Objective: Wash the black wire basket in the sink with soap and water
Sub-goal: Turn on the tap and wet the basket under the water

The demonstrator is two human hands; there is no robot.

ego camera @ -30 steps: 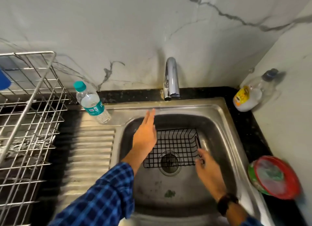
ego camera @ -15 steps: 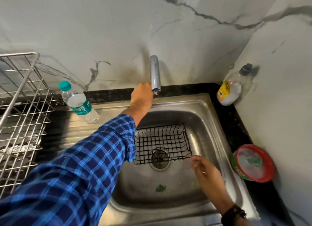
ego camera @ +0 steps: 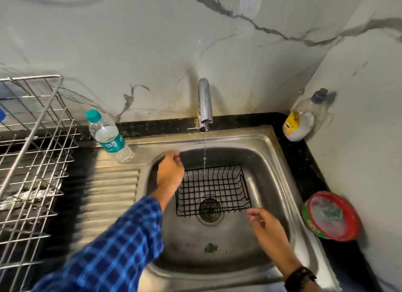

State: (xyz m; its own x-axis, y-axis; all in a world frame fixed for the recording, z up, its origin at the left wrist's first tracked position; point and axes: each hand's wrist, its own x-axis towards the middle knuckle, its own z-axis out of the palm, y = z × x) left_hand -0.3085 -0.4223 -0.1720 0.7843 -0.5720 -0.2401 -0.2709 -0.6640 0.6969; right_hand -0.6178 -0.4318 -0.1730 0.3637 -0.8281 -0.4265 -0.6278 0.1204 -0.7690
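Hands both loose, nothing gripped. Left hand [ego camera: 170,172] hangs over the back-left of the basin with its fingers slackly bent. It is motion-blurred and just beside the left wall of the black wire basket [ego camera: 212,184]; cannot tell if it touches the wire. Right hand [ego camera: 266,225] is low at front right, fingers relaxed and half curled, near the basket's front-right corner but apart from it. Blue checked sleeve [ego camera: 121,248] on the left arm, dark strap [ego camera: 301,276] on the right wrist.

Basket: rectangular, thin black coated wire, grid floor, vertical bars on the walls, loop handle on the right end. It sits upright on the sink floor over the round drain [ego camera: 210,209], toward the back. Thin water stream [ego camera: 205,148] from the chrome tap [ego camera: 205,100] drops at its back wall.

Sink [ego camera: 250,139]: brushed stainless, rounded corners, ribbed drainboard [ego camera: 113,193] on the left. Green scrap [ego camera: 211,247] lies on the basin floor in front of the basket; the open room is that front half.

Labels:
- Water bottle [ego camera: 108,137]: clear plastic, teal cap and band, print too small to read.
- Soap bottle [ego camera: 302,121]: back-right corner, white liquid, dark cap, yellow label, unreadable.

Round tub [ego camera: 339,237] has a red rim and green side with a foamy green scrubber inside. It stands on the black speckled counter [ego camera: 298,161] right of the sink. Steel wire rack [ego camera: 29,142] at left. Marble wall [ego camera: 152,41] is white with grey veins.
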